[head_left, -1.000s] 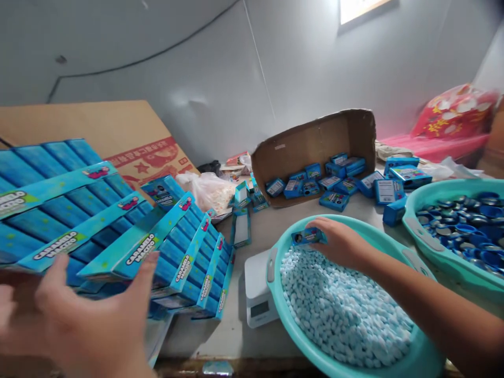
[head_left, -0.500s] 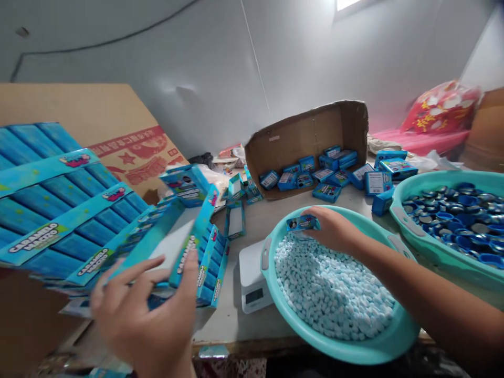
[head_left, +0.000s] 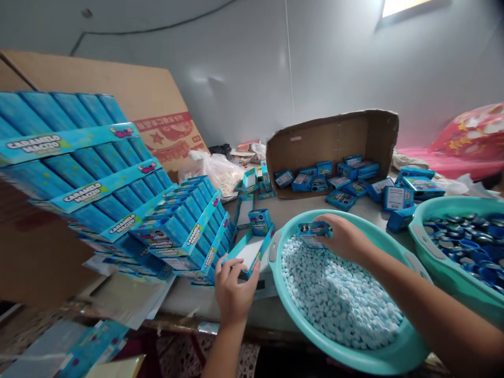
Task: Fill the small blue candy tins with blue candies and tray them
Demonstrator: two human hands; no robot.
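Observation:
My left hand (head_left: 235, 283) grips the near end of a blue cardboard display tray (head_left: 264, 251), thumb on one side and fingers on the other. One small blue candy box (head_left: 259, 220) stands at the tray's far end; the rest of its white floor shows. My right hand (head_left: 342, 236) pinches another small candy box (head_left: 311, 232) just above the pale blue candies (head_left: 342, 299). They fill much of a turquoise basin (head_left: 285, 310). Beside the basin, a white scale (head_left: 262, 287) is mostly hidden behind the tray and my left hand.
Filled display trays (head_left: 90, 194) rise in a tall leaning stack at left, with a shorter stack (head_left: 192, 231) beside it. A cardboard carton (head_left: 311, 142) on its side holds several candy boxes. Another basin (head_left: 417, 226) at right contains blue and silver round pieces.
My left hand has carried the display tray rightward and away from me, from the stacks to beside the basin. My right hand still holds its box over the candies. The view has shifted left.

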